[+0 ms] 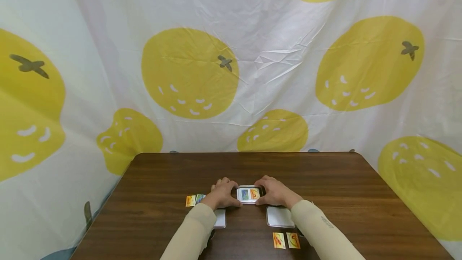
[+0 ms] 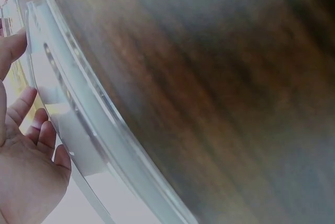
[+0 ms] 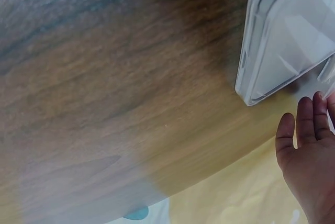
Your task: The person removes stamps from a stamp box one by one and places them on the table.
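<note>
1. Cream cloth covers both forearms; on the right sleeve [image 1: 317, 232] sits a small dark mark like lettering, but it is too small for me to read.
2. On the picture cards I cannot read any words. The clear case [image 1: 249, 202] shows inside it one blue-green card [image 1: 245, 194] at left and one orange-yellow card [image 1: 254, 194] at right.
3. This case is located on the dark wood table [image 1: 173, 171], centrally, between the two hands.
4. At left of the left hand [image 1: 223, 195], a yellow-orange card [image 1: 190, 201] and a blue card [image 1: 200, 198] lie side by side; the blue one is close to the wrist.
5. Nearer, a left spare case [image 1: 220, 218] is partly covered by the left sleeve [image 1: 191, 232]; a right spare case [image 1: 280, 217] lies beside the right sleeve.
6. Near this right spare case, on its near side, are two orange cards [image 1: 278, 240], with a narrow gap between them.
7. Behind the table hangs a white cloth [image 1: 267, 51] printed with big yellow fruits.
8. Both arms reach forward and inward. The left hand grips the left end of the clear case, its thumb at the near corner; the right hand [image 1: 276, 192] grips the right end in similar manner.
</note>
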Motion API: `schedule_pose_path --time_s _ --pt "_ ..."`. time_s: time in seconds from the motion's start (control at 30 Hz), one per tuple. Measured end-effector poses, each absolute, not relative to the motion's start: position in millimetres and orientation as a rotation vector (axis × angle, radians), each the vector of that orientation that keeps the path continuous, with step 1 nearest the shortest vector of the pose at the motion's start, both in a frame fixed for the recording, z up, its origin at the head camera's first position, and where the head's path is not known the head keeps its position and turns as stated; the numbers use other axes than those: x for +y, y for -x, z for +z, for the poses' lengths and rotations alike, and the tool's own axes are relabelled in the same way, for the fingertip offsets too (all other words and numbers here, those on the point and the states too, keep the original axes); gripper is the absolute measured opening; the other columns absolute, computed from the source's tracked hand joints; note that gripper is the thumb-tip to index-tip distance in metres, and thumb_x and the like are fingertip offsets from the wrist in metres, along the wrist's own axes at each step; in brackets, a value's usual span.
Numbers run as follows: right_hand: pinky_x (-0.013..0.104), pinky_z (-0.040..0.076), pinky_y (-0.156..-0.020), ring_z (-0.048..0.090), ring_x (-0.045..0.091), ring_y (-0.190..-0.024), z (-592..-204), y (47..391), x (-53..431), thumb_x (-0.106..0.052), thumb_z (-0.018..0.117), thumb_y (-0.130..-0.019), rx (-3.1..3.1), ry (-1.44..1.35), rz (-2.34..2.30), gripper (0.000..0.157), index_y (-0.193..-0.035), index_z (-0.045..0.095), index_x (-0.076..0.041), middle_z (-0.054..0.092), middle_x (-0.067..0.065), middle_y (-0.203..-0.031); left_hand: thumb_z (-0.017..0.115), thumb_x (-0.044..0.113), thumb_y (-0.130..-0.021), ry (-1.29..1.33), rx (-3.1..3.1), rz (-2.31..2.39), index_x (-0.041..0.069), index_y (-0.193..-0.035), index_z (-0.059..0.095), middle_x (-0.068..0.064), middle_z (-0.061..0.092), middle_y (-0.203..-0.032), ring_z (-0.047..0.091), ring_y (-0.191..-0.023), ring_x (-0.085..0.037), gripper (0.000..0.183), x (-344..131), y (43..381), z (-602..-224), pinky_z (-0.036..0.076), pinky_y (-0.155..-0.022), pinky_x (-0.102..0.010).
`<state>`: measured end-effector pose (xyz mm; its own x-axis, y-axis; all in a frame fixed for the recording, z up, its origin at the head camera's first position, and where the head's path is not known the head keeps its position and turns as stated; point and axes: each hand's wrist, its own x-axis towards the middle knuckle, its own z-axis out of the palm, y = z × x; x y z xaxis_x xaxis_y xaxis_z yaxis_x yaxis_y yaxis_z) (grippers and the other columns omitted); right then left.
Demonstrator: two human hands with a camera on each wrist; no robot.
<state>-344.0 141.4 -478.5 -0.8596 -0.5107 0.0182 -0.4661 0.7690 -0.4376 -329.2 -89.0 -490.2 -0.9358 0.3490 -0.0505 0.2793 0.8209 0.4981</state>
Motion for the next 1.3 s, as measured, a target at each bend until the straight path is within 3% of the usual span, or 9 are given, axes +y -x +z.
schedule_pose_path --time_s 1.3 --pt "0.05 0.044 -0.094 0.056 0.03 -0.107 -467 352 197 -0.022 0.087 -0.076 2.88 0.788 -0.758 0.056 -0.122 0.064 0.0 0.059 0.012 -0.118 0.084 0.035 -0.079 -0.542 2.853 0.756 0.012 -0.122 0.062 -0.01 0.05 -0.125 0.042 -0.122 -0.032 0.053 -91 324 -485 0.032 -0.1 -0.053"
